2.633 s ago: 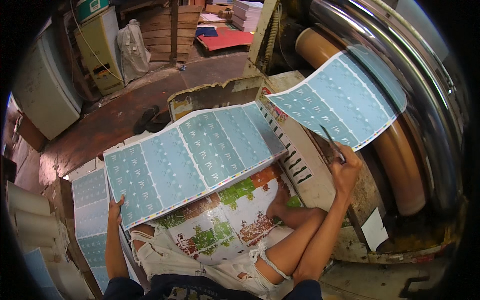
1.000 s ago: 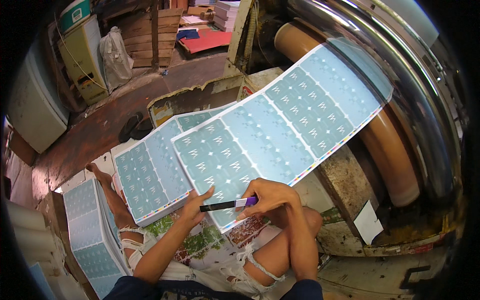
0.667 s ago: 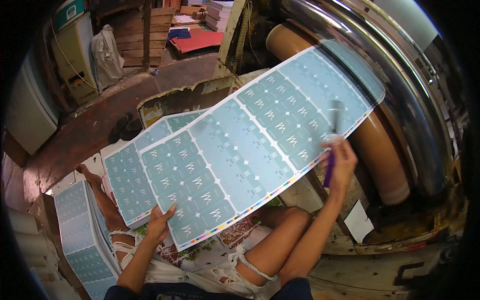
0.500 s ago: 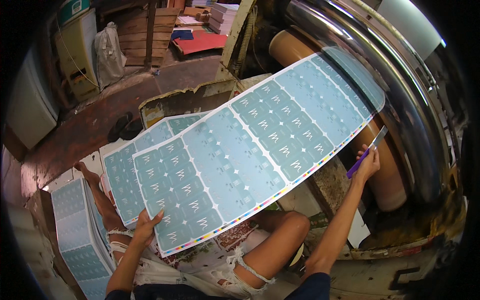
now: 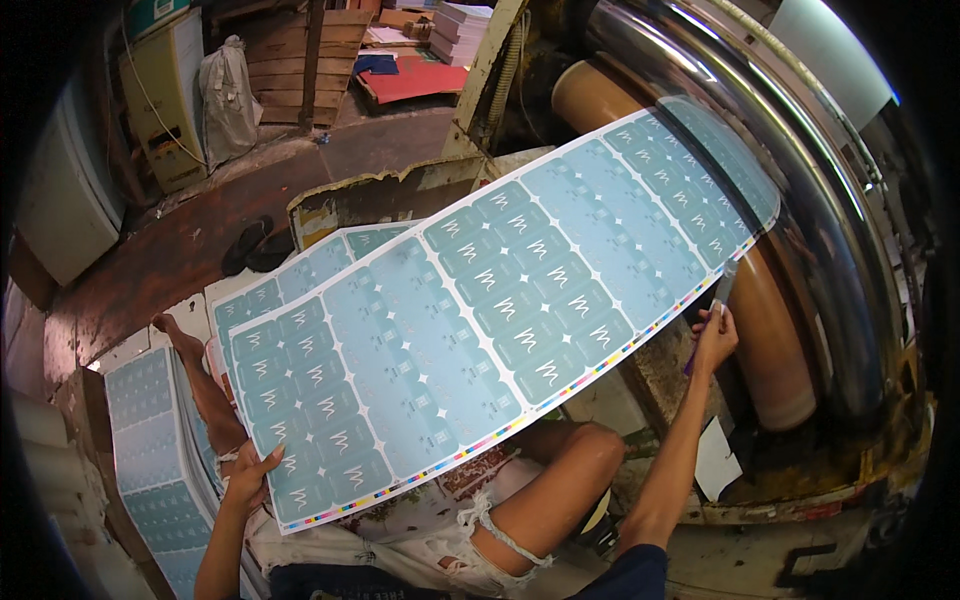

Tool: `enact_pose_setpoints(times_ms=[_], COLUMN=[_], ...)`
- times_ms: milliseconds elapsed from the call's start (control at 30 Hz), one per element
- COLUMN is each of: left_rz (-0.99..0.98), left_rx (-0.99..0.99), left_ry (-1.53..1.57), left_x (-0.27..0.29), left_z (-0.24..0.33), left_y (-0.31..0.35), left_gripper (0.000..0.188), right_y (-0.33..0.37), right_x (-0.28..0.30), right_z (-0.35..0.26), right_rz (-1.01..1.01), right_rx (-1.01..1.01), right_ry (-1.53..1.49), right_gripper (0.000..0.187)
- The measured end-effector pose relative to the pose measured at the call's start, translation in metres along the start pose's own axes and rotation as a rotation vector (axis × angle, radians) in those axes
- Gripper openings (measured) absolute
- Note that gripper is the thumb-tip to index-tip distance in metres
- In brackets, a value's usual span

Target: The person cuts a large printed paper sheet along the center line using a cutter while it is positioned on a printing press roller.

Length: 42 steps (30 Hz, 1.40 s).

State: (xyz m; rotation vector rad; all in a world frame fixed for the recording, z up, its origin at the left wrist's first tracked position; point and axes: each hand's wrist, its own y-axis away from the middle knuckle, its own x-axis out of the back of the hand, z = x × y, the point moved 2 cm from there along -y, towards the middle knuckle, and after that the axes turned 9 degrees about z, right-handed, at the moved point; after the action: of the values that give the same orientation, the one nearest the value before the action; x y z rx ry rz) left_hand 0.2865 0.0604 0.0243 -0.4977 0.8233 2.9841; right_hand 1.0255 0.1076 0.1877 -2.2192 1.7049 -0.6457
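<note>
A long printed sheet (image 5: 470,330), with light blue and green label panels and a colour strip along its near edge, slopes up to the shiny metal roller (image 5: 800,190). My left hand (image 5: 250,477) grips its lower left corner, thumb on top and fingers hidden beneath. In my right hand (image 5: 714,340) is a purple utility knife (image 5: 727,280), its blade pointing up beside the sheet's near edge, close to the roller. Whether the blade touches the sheet I cannot tell. Another printed sheet (image 5: 262,300) lies partly hidden underneath.
A brown roll (image 5: 775,375) sits below the metal roller. At lower left stands a stack of printed sheets (image 5: 150,430). Dark sandals (image 5: 258,248) lie on the floor. Paper stacks (image 5: 460,32) and a red sheet (image 5: 415,82) are at the back.
The sheet has come further down and left from the roller, with my left hand moving along. My right hand has shifted slightly left, and the knife now stands more upright by the sheet's edge.
</note>
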Motion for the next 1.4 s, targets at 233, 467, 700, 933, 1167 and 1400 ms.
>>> enact_pose_setpoints(times_ms=[233,467,700,933,1167,1400], left_rz=[0.091,0.102,0.189,0.184,0.347,0.435], left_rx=[-0.052,0.057,0.067,0.106,0.004,0.006], left_ry=[-0.066,-0.061,-0.044,-0.019,0.049,0.076], left_x=[0.029,0.049,0.035,0.052,0.065,0.121], left_z=[-0.017,-0.009,-0.017,-0.015,-0.050,-0.074], left_y=[0.005,0.013,0.023,0.034,0.053,0.051], left_gripper=[0.040,0.042,0.039,0.039,0.029,0.029], right_y=[0.022,-0.005,-0.040,-0.027,-0.058,-0.062], right_x=[0.013,0.019,0.007,-0.002,-0.003,-0.021], right_z=[-0.041,-0.025,0.001,-0.054,-0.051,-0.155], right_rz=[-0.146,-0.241,-0.270,-0.243,-0.779,-0.580], right_rx=[1.037,1.060,1.042,1.038,0.837,0.585], right_ry=[0.712,0.681,0.533,0.559,0.340,0.327], right_gripper=[0.052,0.063,0.050,0.065,0.049,0.038])
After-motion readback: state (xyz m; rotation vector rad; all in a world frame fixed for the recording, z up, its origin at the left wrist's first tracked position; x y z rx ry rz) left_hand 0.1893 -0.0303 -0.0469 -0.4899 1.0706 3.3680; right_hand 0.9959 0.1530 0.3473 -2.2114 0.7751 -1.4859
